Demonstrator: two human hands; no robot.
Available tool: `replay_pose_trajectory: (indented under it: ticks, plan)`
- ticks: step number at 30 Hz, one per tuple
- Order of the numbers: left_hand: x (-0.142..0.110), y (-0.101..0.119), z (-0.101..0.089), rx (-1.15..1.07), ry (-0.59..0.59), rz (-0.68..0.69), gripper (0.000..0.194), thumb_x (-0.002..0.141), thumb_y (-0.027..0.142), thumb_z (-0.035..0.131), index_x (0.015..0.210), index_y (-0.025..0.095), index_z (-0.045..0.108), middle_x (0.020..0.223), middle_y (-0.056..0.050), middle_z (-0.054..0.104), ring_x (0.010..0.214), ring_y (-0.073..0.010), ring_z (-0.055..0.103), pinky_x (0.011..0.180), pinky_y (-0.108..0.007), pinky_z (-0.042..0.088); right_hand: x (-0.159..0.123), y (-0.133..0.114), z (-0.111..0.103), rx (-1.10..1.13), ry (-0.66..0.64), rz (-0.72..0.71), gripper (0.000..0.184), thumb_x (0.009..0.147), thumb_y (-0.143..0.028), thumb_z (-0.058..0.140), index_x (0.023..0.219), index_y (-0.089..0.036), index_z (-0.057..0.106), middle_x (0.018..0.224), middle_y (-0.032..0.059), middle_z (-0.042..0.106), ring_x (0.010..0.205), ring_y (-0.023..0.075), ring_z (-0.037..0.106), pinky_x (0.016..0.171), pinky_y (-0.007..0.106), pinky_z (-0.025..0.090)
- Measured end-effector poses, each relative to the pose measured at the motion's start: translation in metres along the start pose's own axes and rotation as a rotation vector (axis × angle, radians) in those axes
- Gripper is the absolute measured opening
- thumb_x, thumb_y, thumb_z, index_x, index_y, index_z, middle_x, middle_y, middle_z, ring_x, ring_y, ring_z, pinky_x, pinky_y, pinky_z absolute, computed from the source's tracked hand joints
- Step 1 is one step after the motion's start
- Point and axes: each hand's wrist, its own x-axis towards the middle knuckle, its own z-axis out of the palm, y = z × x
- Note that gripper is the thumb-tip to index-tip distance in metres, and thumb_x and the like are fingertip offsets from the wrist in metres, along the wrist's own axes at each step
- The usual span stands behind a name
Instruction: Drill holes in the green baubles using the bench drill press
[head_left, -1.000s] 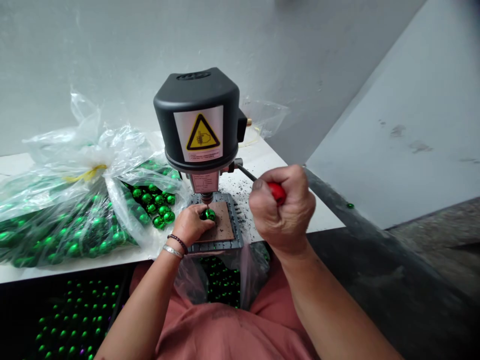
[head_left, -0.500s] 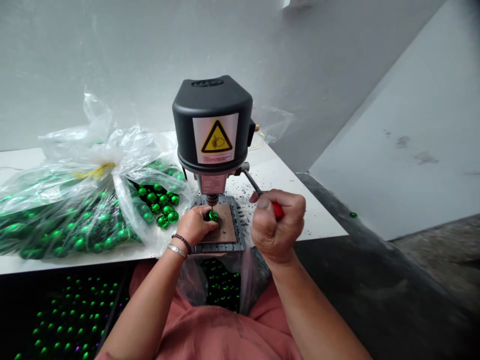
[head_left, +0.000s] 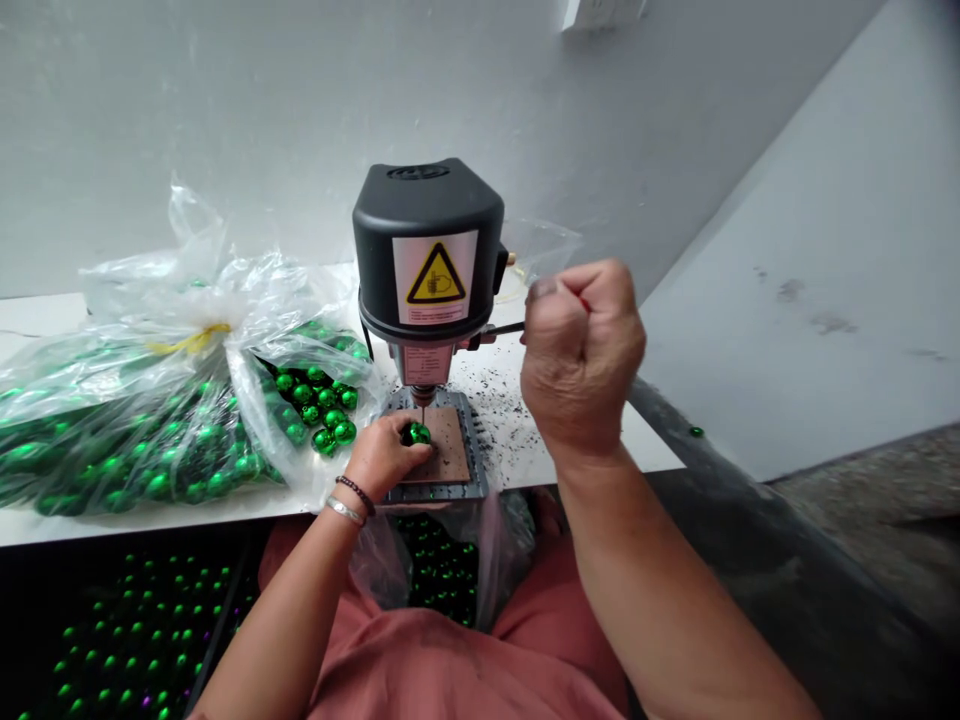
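My left hand (head_left: pixel 386 452) pinches a shiny green ball (head_left: pixel 418 434) between thumb and fingers, on a brown board (head_left: pixel 450 455) that lies on the base of a small black drill press (head_left: pixel 427 250). The thin drill bit (head_left: pixel 423 414) stands just over the ball; whether it touches cannot be told. Wrapped in a fist around the press's feed lever (head_left: pixel 507 329) is my right hand (head_left: pixel 583 360), raised beside the motor housing. Only a bit of the lever's red knob shows through the fingers.
A clear plastic bag (head_left: pixel 187 400) of green balls, tied with yellow string, lies on the white table (head_left: pixel 637 440) at left. Loose green balls (head_left: pixel 326 400) spill beside it. Dark shavings surround the press. Below are a black crate (head_left: pixel 217 640) and a plastic bag (head_left: pixel 386 565) with more balls.
My right hand has swung upward with the lever, from near the base to beside the motor housing. The drill bit has risen. My left hand still grips the ball on the board.
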Motion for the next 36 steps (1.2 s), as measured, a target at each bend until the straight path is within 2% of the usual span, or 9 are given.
replay_pose_trajectory:
  ticks: [6,9,12,15,18,20,23,27,36]
  plan:
    - [-0.032,-0.002,-0.025,-0.326,-0.393,0.0,0.046,0.059,0.039,0.071,0.099,0.017,0.066,0.08,-0.002,0.068,0.071,-0.0155,0.059,0.06,-0.022,0.043,0.007,-0.001,0.004,0.059,-0.008,0.066,0.016,0.081,-0.028,0.046,0.068,-0.019,0.044,0.053,-0.0069,0.042,0.048,0.0028,0.04,0.051,0.019,0.036]
    - [-0.033,-0.007,-0.026,-0.608,-0.274,-0.139,0.051,0.06,0.046,0.07,0.098,0.013,0.065,0.085,-0.006,0.067,0.071,-0.0155,0.058,0.063,-0.025,0.045,0.004,0.0,0.004,0.084,-0.01,0.075,0.016,0.081,-0.028,0.045,0.068,-0.019,0.043,0.053,-0.0071,0.042,0.048,0.003,0.04,0.051,0.02,0.037]
    - [-0.025,-0.01,-0.023,-1.058,-0.056,-0.434,0.048,0.075,0.06,0.048,0.084,0.014,0.061,0.074,-0.005,0.061,0.058,-0.0116,0.053,0.056,-0.027,0.046,0.005,-0.001,0.004,0.088,-0.029,0.1,0.018,0.082,-0.031,0.045,0.069,-0.019,0.043,0.053,-0.0068,0.042,0.048,0.0032,0.04,0.051,0.02,0.037]
    - [-0.018,-0.01,-0.023,-1.439,-0.044,-0.636,0.053,0.081,0.063,0.032,0.073,0.016,0.054,0.066,-0.005,0.056,0.057,-0.012,0.053,0.058,-0.03,0.05,0.006,0.0,0.002,0.087,-0.053,0.108,0.018,0.082,-0.031,0.045,0.068,-0.019,0.043,0.053,-0.0066,0.043,0.049,0.0035,0.041,0.052,0.02,0.037]
    - [-0.019,-0.008,-0.026,-1.565,-0.05,-0.646,0.033,0.085,0.042,0.043,0.069,0.015,0.053,0.066,-0.004,0.056,0.065,-0.0119,0.056,0.069,-0.03,0.053,0.006,0.002,0.001,0.094,-0.065,0.102,0.017,0.082,-0.031,0.045,0.069,-0.02,0.043,0.054,-0.0069,0.043,0.05,0.0031,0.041,0.053,0.019,0.037]
    - [-0.021,-0.008,-0.025,-1.583,-0.024,-0.611,0.012,0.08,0.017,0.049,0.07,0.013,0.056,0.068,-0.003,0.057,0.07,-0.011,0.058,0.077,-0.03,0.052,0.005,0.003,0.001,0.101,-0.067,0.097,0.017,0.082,-0.032,0.045,0.07,-0.02,0.044,0.055,-0.007,0.044,0.05,0.0028,0.042,0.054,0.019,0.038]
    - [-0.025,-0.009,-0.021,-1.56,0.007,-0.547,0.018,0.068,0.0,0.05,0.078,0.012,0.06,0.076,-0.004,0.061,0.077,-0.0113,0.06,0.085,-0.032,0.051,0.005,0.004,0.002,0.108,-0.06,0.1,0.017,0.081,-0.033,0.044,0.071,-0.019,0.045,0.056,-0.0064,0.044,0.052,0.0032,0.042,0.057,0.02,0.039]
    - [-0.023,-0.011,-0.012,-1.4,-0.007,-0.431,0.02,0.067,0.01,0.062,0.086,0.012,0.062,0.082,-0.004,0.063,0.079,-0.0123,0.061,0.085,-0.031,0.05,0.006,0.003,0.002,0.124,-0.055,0.103,0.018,0.08,-0.033,0.045,0.071,-0.018,0.045,0.057,-0.006,0.043,0.053,0.0034,0.042,0.06,0.021,0.04]
    - [0.001,-0.025,0.016,-0.572,0.052,-0.213,0.05,0.064,0.037,0.067,0.11,0.019,0.062,0.092,-0.003,0.069,0.081,-0.0166,0.062,0.07,-0.026,0.049,0.005,0.003,-0.002,0.121,-0.102,0.054,0.02,0.083,-0.035,0.044,0.072,-0.019,0.042,0.056,-0.0066,0.039,0.051,0.0018,0.04,0.051,0.017,0.036]
